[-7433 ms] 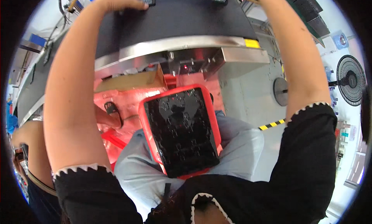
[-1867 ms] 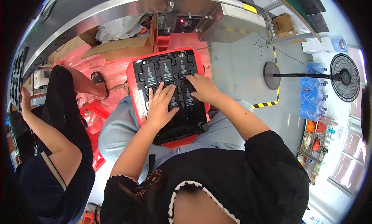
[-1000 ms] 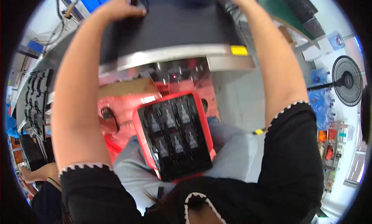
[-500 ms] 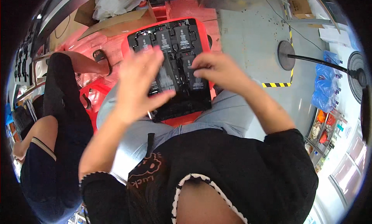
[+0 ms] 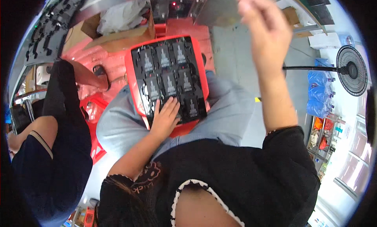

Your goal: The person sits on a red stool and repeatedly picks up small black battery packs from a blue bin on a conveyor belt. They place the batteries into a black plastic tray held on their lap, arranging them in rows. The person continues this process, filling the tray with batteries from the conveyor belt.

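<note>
Between my knees a glossy black tray (image 5: 195,114) rests on a red plastic base (image 5: 130,76). Rows of flat black rectangular packs (image 5: 169,83) with pale print, looking like phone batteries, fill its recesses. My left hand (image 5: 165,119) lies over the tray's near part, open, fingers spread on the lower packs and partly covering them. Raised well off the tray, my right hand (image 5: 269,36) is at the upper right, close to a grey metal panel (image 5: 220,11). Its fingers are bent and blurred; whether they grip anything does not show.
Beyond the tray stands a cardboard box (image 5: 118,43) with clear plastic bags (image 5: 121,19). A dark device with a red light (image 5: 174,3) is at the far edge. Another person's leg (image 5: 59,87) is close on my left. A standing fan (image 5: 352,70) is on the right.
My right hand has lifted from the tray to the upper right. My left hand has come down onto the tray's near packs. The view has shifted somewhat.
</note>
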